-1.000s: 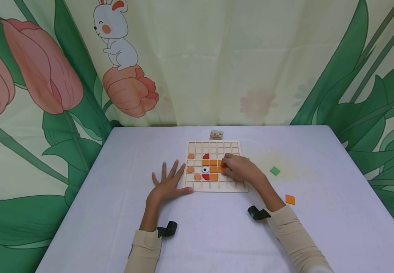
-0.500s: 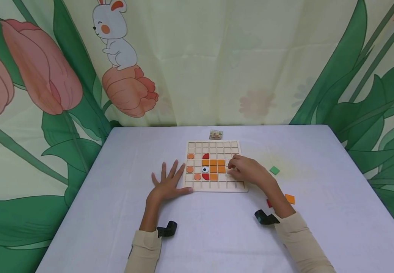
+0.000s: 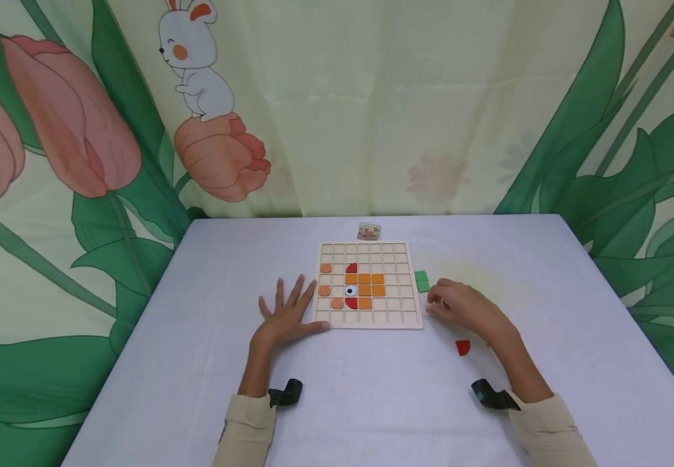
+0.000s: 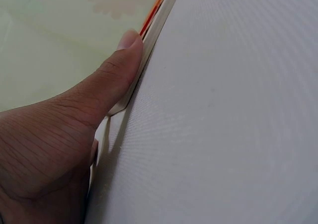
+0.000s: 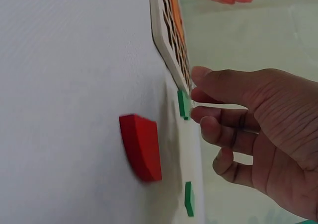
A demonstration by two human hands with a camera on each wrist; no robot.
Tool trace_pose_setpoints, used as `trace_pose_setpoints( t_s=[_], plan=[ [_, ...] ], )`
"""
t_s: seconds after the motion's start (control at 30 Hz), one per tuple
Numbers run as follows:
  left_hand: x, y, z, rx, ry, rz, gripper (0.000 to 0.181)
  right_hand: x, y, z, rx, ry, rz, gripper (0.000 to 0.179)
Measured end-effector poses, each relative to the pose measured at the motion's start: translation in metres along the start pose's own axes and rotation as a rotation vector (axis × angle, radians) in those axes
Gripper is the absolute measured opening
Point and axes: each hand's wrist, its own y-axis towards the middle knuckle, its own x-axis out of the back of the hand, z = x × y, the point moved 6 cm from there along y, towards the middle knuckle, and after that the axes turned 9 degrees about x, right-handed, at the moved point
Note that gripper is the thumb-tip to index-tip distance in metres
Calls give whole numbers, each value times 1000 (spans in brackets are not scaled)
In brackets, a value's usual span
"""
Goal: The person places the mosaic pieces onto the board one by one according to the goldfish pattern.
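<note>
A pale wooden grid board (image 3: 395, 318) lies on the table, with orange square tiles (image 3: 364, 279), orange discs (image 3: 337, 303), red quarter-round pieces (image 3: 351, 268) and an eye tile (image 3: 351, 291) in its cells. My left hand (image 3: 284, 320) rests at the board's left side, fingers spread; its thumb (image 4: 117, 67) lies on the near left corner. Off the board's right edge, my right hand (image 3: 468, 308) hovers with loosely bent fingers and nothing between thumb and fingertips. Just beyond those fingertips sit two green square tiles (image 3: 421, 281). A loose red quarter-round piece (image 5: 141, 147) lies below this hand.
Behind the board lies a small patterned card (image 3: 368, 231). Another green tile (image 5: 189, 199) shows in the right wrist view. A white cloth (image 3: 372, 395) covers the table, and a printed curtain (image 3: 337, 130) hangs along its far edge.
My right hand has left the orange tile on the board and moved right, off the board. The two green tiles and the red piece have come into sight. My left hand stays put.
</note>
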Motion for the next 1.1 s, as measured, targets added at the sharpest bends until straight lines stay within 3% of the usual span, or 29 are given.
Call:
trace_pose_setpoints(
  t_s=[0.33, 0.57, 0.8, 1.1],
  plan=[
    [-1, 0, -3, -6, 9, 14, 102, 3, -56, -27, -165, 52, 60, 28],
    [1, -2, -3, 3, 10, 31, 103, 6, -89, -39, -213, 64, 10, 36],
    [2, 0, -3, -9, -4, 28, 103, 7, -103, -47, -226, 62, 16, 39],
    [3, -3, -4, -11, -7, 21, 102, 8, -104, -47, -191, 74, -27, 23]
  ],
)
